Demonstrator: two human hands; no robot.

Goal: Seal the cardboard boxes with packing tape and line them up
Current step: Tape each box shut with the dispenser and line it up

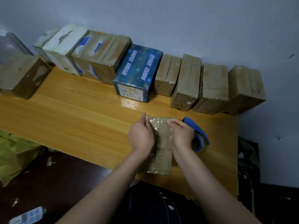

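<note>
A small brown cardboard box (162,152) lies near the front edge of the wooden table (72,113), with shiny clear tape over its top. My left hand (141,136) rests on the box's left side, thumb on the tape. My right hand (182,133) lies on its right side, thumb pressing the tape near the far end. A blue tape dispenser (199,135) sits just right of my right hand. Along the wall stands a row of several taped boxes, among them a dark blue printed box (137,73).
A separate brown box (21,76) sits at the table's far left. A yellow-green bag (14,152) lies on the floor to the left. A remote-like device (27,215) lies at the bottom left. The table's right edge is close to the dispenser.
</note>
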